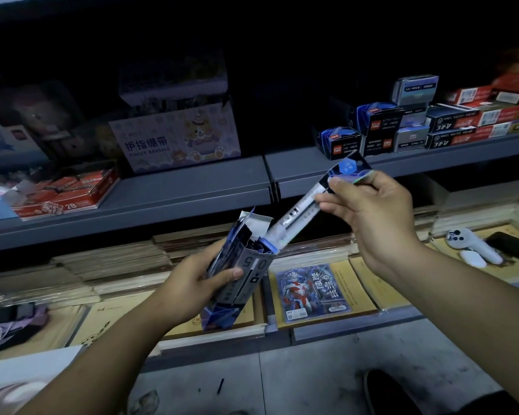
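Note:
My left hand (198,280) grips a tall blue-and-grey carton (237,274) with its top flaps open, tilted in front of the lower shelf. My right hand (375,211) pinches the upper end of a long, slim packaged pen (306,205) in a clear and blue sleeve. The pack slants down to the left, and its lower end sits in the carton's open mouth. More packs show as dark shapes inside the carton.
A grey shelf (192,193) carries a finger bandage box (177,139), red 2B pencil boxes (69,196) and stacked dark stationery boxes (402,127). Below lie notebook stacks (117,265), a hero-print card pack (312,292), a white controller (474,244) and a phone (513,244).

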### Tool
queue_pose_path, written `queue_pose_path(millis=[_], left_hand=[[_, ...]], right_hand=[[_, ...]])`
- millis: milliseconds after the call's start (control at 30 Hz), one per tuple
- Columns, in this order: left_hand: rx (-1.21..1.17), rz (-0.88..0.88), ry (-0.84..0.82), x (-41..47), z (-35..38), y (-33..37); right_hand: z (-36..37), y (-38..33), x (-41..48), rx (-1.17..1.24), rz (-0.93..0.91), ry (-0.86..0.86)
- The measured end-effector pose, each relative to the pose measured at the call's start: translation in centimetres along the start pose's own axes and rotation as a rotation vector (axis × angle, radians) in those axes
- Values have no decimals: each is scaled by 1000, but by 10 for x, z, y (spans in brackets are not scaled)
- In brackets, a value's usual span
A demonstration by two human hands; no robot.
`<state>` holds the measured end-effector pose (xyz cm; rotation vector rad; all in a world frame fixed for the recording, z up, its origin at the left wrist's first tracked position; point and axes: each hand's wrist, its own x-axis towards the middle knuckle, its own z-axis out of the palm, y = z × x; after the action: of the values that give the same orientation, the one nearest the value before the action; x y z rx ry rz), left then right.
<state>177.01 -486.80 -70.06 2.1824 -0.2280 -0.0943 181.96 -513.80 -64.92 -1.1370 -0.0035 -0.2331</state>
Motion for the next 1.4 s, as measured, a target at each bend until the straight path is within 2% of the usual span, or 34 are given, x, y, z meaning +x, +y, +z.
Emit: queue_pose_path(millis=[200,367,500,600,667,767,833,933,1067,1200,1400], left_hand=[[2,-11,15,-1,-1,0],[38,-11,-6,0,3,1],[56,9,-7,-1,6,7],[50,23,-2,-2,9,11],[46,33,5,-1,11,13],[61,43,13,-1,13,17],[95,49,9,-1,13,17],[88,39,8,-1,12,14],[97,47,2,-1,12,13],[107,53,-3,0,12,14],[119,59,-3,-1,13,14]], right_hand=[[1,3,-3,-72,-41,63],[5,7,-4,-101,-54,39],[6,10,-8,-181,-133,38],[10,13,-15,-199,-133,-31],[11,18,-20,-353,-79,-162],[10,28,-22,-807,-20,-403],[11,30,-23,-937,-14,-454],[13,27,-22,-890,-64,-374],[9,24,-19,-751,-256,-269],[5,26,-20,-795,-358,-310],[7,35,-23,-937,-258,-451]])
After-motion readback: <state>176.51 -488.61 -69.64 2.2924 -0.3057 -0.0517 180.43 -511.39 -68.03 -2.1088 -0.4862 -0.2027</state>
